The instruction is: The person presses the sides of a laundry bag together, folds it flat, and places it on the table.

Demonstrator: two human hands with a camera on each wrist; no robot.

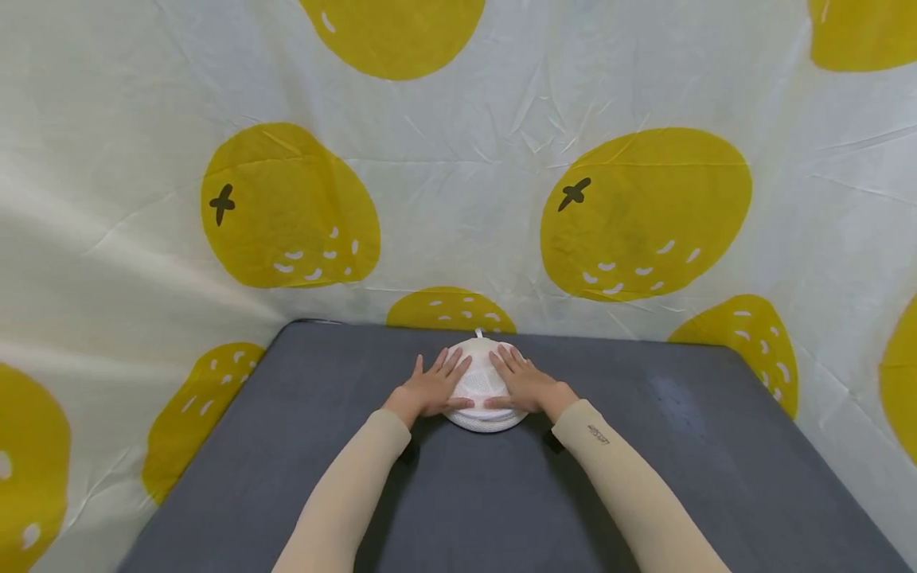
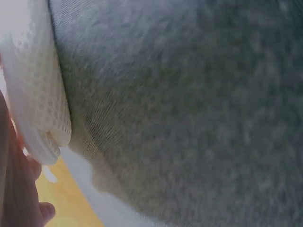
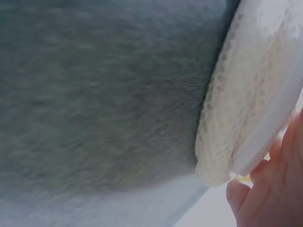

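A round, white mesh laundry bag (image 1: pixel 480 382) lies at the far middle of the table, a small loop (image 1: pixel 478 333) sticking out at its back. My left hand (image 1: pixel 431 390) rests on its left side with straight, spread fingers, and my right hand (image 1: pixel 526 386) lies the same way on the right side. Both thumbs point inward across the front of the bag. In the left wrist view, the honeycomb mesh side of the bag (image 2: pixel 42 90) stands beside part of the left hand (image 2: pixel 19 184). The right wrist view shows its thick, layered edge (image 3: pixel 232 104) near the right hand (image 3: pixel 279 184).
The dark grey table top (image 1: pixel 473 501) reaches back to a white curtain (image 1: pixel 458 207) printed with large yellow fruits. This curtain hangs behind the table and along both sides. Beige sleeves (image 1: pixel 351 493) cover both forearms.
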